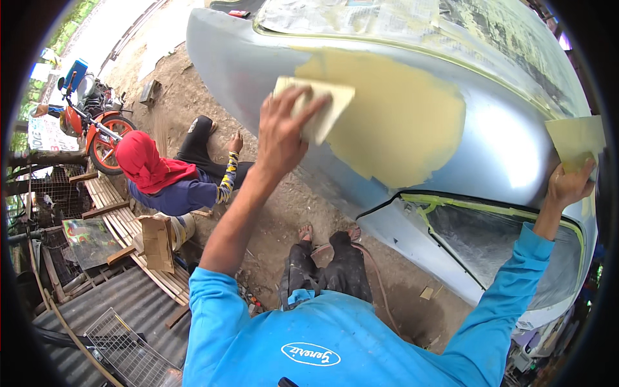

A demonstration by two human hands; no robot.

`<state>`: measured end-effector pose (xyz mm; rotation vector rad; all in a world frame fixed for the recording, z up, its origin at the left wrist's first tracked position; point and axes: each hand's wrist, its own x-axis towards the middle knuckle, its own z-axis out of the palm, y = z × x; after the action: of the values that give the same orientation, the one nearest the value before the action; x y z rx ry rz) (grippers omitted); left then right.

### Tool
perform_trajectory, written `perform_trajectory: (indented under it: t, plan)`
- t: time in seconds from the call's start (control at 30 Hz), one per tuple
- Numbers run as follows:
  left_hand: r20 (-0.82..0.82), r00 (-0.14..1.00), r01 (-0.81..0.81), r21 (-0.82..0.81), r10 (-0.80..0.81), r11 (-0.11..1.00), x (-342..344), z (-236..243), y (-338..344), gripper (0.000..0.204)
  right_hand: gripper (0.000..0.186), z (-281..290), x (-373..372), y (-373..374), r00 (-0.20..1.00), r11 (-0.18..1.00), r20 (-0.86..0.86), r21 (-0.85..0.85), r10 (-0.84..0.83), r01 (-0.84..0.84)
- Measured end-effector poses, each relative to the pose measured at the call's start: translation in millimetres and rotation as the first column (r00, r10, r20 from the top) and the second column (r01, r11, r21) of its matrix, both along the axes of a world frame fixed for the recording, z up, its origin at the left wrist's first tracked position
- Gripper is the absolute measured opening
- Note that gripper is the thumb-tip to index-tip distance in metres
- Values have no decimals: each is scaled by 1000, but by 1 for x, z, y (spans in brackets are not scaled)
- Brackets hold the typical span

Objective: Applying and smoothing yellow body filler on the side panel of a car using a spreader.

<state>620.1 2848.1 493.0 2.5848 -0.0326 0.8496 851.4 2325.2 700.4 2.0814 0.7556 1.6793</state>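
Silver car body [500, 129], yellow-patched — pale cream sheet [336, 102] in left hand [284, 132].

"What sort of place are you in?"

"A rough car-body workshop, by the look of it. The silver car [500, 145] before me bears a broad yellowish patch [403, 109], with newspaper [403, 18] across its glass and tape [464, 204] edging a window [500, 238]."

"Indoors?"

"Open to daylight. I stand on bare dirt [271, 229]; a motorcycle [97, 122] stands off left, near slats [111, 201] and corrugated metal [155, 316]."
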Motion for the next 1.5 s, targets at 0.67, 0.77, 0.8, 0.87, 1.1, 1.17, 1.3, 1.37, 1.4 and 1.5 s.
perform_trajectory:
  t: [0.67, 0.77, 0.8, 0.87, 1.1, 1.17, 1.3, 1.37, 1.4, 1.5]
  plan:
    - [22, 996, 78, 111, -81, 991, 3, -61, -26, 66, 50, 3, -2, 1, 1000, 1000, -1, -4, 3, -3]
    - [26, 994, 100, 158, -105, 982, -12, -86, -26, 67, 49, 1, 1, -2, 1000, 1000, 17, -2, -1, 1]
    - [18, 992, 122, 179, -127, 976, -18, -91, -26, 67, 49, 1, 3, -5, 999, 1000, 37, -23, -19, 19]
    - [-15, 989, 145, 184, -144, 972, -28, -82, -23, 69, 48, -1, 2, -1, 1000, 1000, -10, 14, 17, -17]
    - [-64, 998, -23, -73, 19, 997, 2, -18, 38, 61, 48, -1, 5, -2, 995, 996, -60, 33, 85, -83]
    - [0, 998, -60, -74, 60, 995, 27, -6, 60, 58, 49, -4, 7, -3, 991, 992, -65, 60, 119, -115]
    - [27, 1000, 11, -53, -9, 999, 49, -9, 76, 53, 51, -4, 6, -6, 991, 994, -77, 36, 106, -103]
    - [2, 1000, 28, -33, -28, 999, 43, -14, 67, 52, 50, -3, -1, 4, 997, 999, -66, 23, 39, -38]
    - [-16, 999, 31, 16, -31, 999, 32, -18, 58, 52, 50, -5, -3, 8, 999, 1000, -51, 13, -19, 20]
    - [-30, 998, 60, 85, -58, 995, 3, -49, 34, 57, 48, 2, -4, 5, 999, 999, -29, -13, 45, -46]
